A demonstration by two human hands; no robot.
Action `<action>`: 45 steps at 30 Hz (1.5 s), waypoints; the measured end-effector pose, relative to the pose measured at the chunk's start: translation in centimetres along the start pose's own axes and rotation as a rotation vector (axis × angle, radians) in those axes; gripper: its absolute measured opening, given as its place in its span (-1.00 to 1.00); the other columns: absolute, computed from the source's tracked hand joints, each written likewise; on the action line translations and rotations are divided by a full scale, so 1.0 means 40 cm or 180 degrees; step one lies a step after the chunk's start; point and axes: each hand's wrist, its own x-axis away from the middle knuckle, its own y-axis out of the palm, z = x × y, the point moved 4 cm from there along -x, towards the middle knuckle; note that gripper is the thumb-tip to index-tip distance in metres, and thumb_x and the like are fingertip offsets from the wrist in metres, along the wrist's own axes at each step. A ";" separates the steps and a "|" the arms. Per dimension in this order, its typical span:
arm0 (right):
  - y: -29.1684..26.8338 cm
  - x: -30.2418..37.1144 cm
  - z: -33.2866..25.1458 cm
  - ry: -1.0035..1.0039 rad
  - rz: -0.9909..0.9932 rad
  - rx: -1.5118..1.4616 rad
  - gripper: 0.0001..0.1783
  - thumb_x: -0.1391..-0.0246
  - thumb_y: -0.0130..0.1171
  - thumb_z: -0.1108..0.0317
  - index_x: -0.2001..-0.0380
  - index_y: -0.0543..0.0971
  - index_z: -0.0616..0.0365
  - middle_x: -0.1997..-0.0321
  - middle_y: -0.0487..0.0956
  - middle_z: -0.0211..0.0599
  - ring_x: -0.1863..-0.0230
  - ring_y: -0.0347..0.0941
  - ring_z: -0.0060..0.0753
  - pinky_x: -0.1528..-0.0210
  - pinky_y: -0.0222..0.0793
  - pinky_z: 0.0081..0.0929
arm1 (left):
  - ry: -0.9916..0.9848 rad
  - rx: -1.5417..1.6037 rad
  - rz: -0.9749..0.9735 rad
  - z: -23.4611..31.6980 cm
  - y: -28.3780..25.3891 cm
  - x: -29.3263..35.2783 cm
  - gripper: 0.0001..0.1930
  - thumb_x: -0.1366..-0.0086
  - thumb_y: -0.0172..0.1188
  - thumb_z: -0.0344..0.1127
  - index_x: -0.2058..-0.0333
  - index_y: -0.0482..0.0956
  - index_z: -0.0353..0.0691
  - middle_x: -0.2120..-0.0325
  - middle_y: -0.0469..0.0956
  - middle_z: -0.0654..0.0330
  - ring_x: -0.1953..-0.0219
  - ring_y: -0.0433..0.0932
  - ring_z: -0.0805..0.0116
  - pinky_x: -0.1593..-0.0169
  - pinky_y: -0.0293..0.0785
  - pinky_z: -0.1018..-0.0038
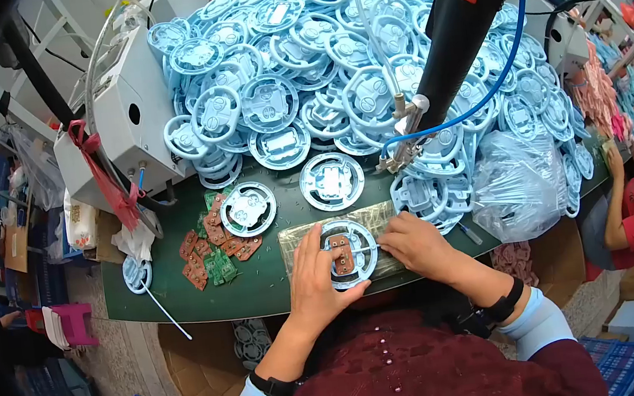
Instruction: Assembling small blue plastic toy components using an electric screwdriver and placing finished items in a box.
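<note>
A light blue round plastic housing [365, 231] lies on a tape-covered pad [290, 240] at the table's near edge. Inside its ring sits a brown circuit board [343, 256]. My left hand [312, 281] grips the housing from the left, thumb at the near rim and fingers at the far rim and board. At the ring's right side my right hand [414, 243] is closed, fingertips pinched together. A thin pale strip shows between those fingertips and the ring; whether it is a separate piece held there, I cannot tell.
Brown circuit boards [195, 270] and green boards [220, 267] lie left of the pad. A large heap of blue housings [267, 102] covers the far table. An angled black tool [461, 25] with a blue hose hangs above. A clear plastic bag [519, 183] and a co-worker [630, 201] are at right.
</note>
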 end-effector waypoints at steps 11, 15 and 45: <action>-0.389 -0.135 0.001 -0.0139 0.3249 -0.1159 -0.52 0.10 0.08 0.61 0.01 0.42 0.29 0.25 0.53 -0.26 0.13 0.48 -0.38 0.06 0.40 -0.39 | 0.0019 -0.0067 -0.0022 -0.003 -0.008 0.002 -0.31 0.29 0.60 -0.19 0.13 0.47 -0.22 -0.20 0.24 -0.29 -0.23 0.27 -0.23 -0.25 0.16 0.01; -0.440 -0.246 -0.013 -0.0047 0.2184 -0.3052 -0.51 0.06 0.14 0.51 -0.01 0.36 0.31 0.26 0.53 -0.27 0.19 0.52 -0.45 0.05 0.44 -0.43 | 0.0035 -0.0104 -0.0050 0.001 -0.007 0.001 -0.31 0.29 0.60 -0.19 0.14 0.46 -0.23 -0.21 0.24 -0.29 -0.24 0.26 -0.22 -0.26 0.16 0.01; -0.323 -0.247 -0.257 -0.0598 0.1893 -0.2679 -0.52 0.07 0.14 0.65 0.02 0.31 0.30 0.47 0.44 -0.31 0.51 0.46 -0.49 0.42 0.44 -0.53 | -0.0208 -0.0086 -0.0212 -0.028 0.023 0.024 -0.19 0.25 0.58 -0.10 0.03 0.43 -0.36 -0.23 0.25 -0.19 -0.29 0.22 -0.13 -0.27 0.14 -0.06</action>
